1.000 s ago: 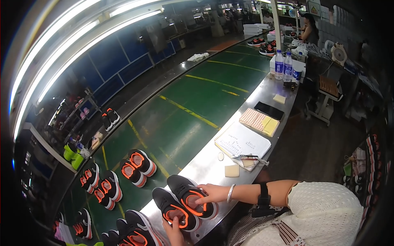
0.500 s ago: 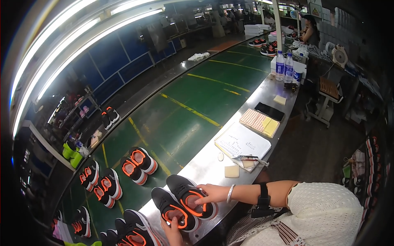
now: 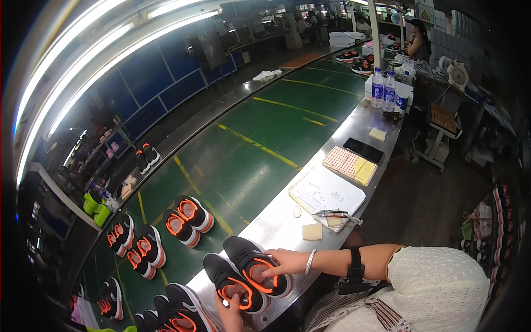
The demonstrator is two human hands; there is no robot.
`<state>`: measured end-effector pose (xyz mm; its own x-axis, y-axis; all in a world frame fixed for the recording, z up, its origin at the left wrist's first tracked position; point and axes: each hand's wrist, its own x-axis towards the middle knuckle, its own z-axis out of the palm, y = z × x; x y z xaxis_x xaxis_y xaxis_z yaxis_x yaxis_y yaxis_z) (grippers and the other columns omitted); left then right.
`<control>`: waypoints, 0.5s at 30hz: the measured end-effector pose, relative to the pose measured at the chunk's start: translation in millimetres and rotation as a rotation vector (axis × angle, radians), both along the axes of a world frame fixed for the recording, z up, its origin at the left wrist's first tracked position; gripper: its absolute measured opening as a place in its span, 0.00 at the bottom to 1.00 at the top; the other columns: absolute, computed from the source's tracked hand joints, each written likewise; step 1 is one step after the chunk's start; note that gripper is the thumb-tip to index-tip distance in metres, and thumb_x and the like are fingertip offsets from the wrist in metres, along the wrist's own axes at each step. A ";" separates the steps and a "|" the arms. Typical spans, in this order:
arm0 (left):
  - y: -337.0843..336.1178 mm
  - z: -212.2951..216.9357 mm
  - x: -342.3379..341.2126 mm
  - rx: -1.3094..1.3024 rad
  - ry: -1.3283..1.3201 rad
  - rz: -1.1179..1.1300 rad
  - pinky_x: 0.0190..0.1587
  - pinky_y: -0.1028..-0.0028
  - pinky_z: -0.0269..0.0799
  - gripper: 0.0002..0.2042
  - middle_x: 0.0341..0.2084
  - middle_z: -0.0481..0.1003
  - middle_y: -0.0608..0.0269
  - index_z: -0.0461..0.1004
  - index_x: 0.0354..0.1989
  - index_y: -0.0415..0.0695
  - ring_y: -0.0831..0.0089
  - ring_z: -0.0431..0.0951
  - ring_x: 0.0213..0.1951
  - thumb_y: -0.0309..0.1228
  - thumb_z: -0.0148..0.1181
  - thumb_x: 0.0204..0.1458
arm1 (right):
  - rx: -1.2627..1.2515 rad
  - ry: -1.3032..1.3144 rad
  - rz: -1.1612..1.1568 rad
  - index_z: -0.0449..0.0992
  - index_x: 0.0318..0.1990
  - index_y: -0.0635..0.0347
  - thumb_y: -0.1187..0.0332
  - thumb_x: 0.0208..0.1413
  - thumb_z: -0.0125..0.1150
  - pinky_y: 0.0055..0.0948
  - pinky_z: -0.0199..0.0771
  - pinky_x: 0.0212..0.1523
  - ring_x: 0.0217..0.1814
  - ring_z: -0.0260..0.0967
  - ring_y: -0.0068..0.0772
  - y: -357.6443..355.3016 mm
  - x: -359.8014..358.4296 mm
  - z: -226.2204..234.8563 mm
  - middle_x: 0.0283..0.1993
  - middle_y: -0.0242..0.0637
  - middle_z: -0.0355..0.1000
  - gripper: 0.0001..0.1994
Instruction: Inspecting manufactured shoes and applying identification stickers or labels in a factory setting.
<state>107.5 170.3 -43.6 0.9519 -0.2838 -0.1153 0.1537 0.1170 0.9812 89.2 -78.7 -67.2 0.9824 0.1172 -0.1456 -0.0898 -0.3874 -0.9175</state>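
Note:
A pair of black sneakers with orange collar trim and white-and-orange soles stands on the metal ledge in front of me, toes pointing away. My left hand (image 3: 230,314) is closed on the left sneaker (image 3: 220,272), its thumb at the collar and the other fingers partly hidden by the shoe. On the right sneaker (image 3: 247,252), my right hand (image 3: 286,261) grips the collar, fingertips reaching into the opening. The two shoes sit side by side, touching. Just left of them, more black sneakers (image 3: 182,301) are partly cut off by the lower edge.
A green conveyor belt (image 3: 243,171) with yellow lines carries several sneaker pairs, one pair (image 3: 188,220) nearest. Along the metal ledge lie a sticky-note pad (image 3: 312,232), an open notebook (image 3: 326,191), a patterned booklet (image 3: 345,163), a black phone (image 3: 363,149) and bottles (image 3: 377,91). A person (image 3: 420,44) is far right.
The sneaker pairs on the belt have shifted very slightly away from me. Both hands stay on the same two shoes, almost still.

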 end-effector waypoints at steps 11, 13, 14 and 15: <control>0.1 6.6 -0.3 0.048 0.057 0.026 0.43 0.73 0.71 0.28 0.46 0.66 0.54 0.54 0.58 0.40 0.65 0.72 0.44 0.24 0.57 0.49 | -0.007 0.039 0.034 0.52 0.60 0.72 0.40 0.44 0.59 0.31 0.65 0.38 0.38 0.64 0.37 0.3 -0.3 9.0 0.37 0.48 0.66 0.46; 1.0 8.7 -1.6 0.055 0.065 0.029 0.44 0.73 0.71 0.28 0.47 0.66 0.54 0.53 0.59 0.40 0.65 0.72 0.44 0.24 0.57 0.49 | 0.022 0.022 0.037 0.52 0.59 0.72 0.40 0.44 0.58 0.30 0.64 0.36 0.36 0.64 0.36 1.7 -0.6 10.1 0.34 0.47 0.66 0.47; 0.5 8.3 -2.3 0.067 0.078 0.044 0.44 0.72 0.70 0.29 0.47 0.66 0.54 0.53 0.59 0.40 0.65 0.72 0.44 0.25 0.57 0.49 | 0.035 0.034 0.028 0.52 0.59 0.72 0.40 0.44 0.58 0.30 0.64 0.36 0.36 0.64 0.36 1.9 -0.6 9.6 0.34 0.47 0.66 0.47; 0.4 8.1 -2.8 0.079 0.092 0.060 0.44 0.72 0.70 0.29 0.48 0.66 0.53 0.53 0.59 0.40 0.65 0.71 0.45 0.25 0.57 0.49 | 0.007 -0.011 0.011 0.52 0.59 0.72 0.40 0.44 0.58 0.29 0.64 0.34 0.33 0.64 0.35 2.9 -0.6 9.6 0.33 0.45 0.66 0.46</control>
<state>104.7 170.6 -35.5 0.9514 -0.2129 -0.2226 0.2385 0.0517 0.9698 88.6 -75.8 -57.6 0.9826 0.1286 -0.1338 -0.0754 -0.3822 -0.9210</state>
